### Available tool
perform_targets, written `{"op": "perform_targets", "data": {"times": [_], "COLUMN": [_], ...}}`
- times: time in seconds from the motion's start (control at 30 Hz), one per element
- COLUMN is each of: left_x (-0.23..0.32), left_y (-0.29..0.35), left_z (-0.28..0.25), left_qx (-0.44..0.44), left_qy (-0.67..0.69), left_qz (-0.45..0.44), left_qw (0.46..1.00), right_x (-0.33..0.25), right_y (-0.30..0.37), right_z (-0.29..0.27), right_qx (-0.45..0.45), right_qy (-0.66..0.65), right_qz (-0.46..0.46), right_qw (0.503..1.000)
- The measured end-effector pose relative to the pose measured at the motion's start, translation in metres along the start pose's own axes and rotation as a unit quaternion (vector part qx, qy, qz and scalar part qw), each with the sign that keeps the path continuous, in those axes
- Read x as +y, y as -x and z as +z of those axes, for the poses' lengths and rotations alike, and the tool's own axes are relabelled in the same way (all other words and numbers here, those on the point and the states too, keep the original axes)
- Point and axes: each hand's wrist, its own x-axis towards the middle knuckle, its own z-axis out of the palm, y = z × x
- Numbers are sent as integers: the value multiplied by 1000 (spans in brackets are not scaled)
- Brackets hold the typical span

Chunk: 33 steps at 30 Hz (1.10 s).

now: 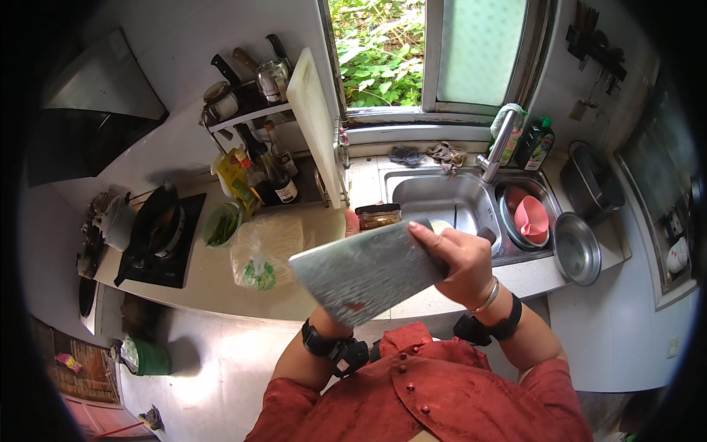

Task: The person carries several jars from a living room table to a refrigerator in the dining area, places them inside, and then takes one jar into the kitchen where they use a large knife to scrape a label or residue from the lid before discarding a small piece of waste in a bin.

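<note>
My right hand [460, 261] is closed around the handle end of a broad cleaver [368, 269]. Its wide grey blade is wet or smeared and slants down to the left in front of my chest, with a small reddish patch near the lower edge. Behind the blade is my left hand [352, 223]; only a bit of it shows past the upper edge, so its fingers are hidden. Close to that bit, beside the sink, is a clear container with brownish contents [379, 218]. A pale cutting board [324, 225] lies on the counter, partly covered by a clear plastic bag [269, 247].
At the right are a steel sink [434, 195], a faucet [501, 144], stacked bowls with a pink one [532, 215], and a metal basin [577, 249]. Leftward stand sauce bottles [276, 173], an upright white board [313, 121], a bowl of greens [221, 225] and a wok [158, 214].
</note>
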Motion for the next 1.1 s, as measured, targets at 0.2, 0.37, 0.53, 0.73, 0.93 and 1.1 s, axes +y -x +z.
{"op": "perform_targets", "data": {"times": [0.2, 0.37, 0.53, 0.73, 0.93, 1.1], "left_x": [13, 28, 46, 65, 66, 56], "left_y": [-14, 1, 23, 53, 61, 56], "left_z": [-16, -19, -34, -48, -59, -66], "left_qx": [98, 126, 172, 229, 242, 222], "left_qy": [17, -6, -13, -37, -18, 15], "left_qz": [-108, -64, -39, -14, -36, -69], "left_qw": [989, 990, 984, 973, 969, 973], "right_x": [29, 65, 83, 70, 56, 54], "right_y": [7, 30, 87, 128, 128, 107], "right_z": [21, 55, 143, 217, 239, 230], "right_qx": [36, -85, -273, -401, -402, -481], "right_qy": [-177, -7, 33, 32, 47, 119], "right_qz": [209, 269, 255, 284, 274, 227], "right_qw": [961, 959, 927, 870, 872, 838]}}
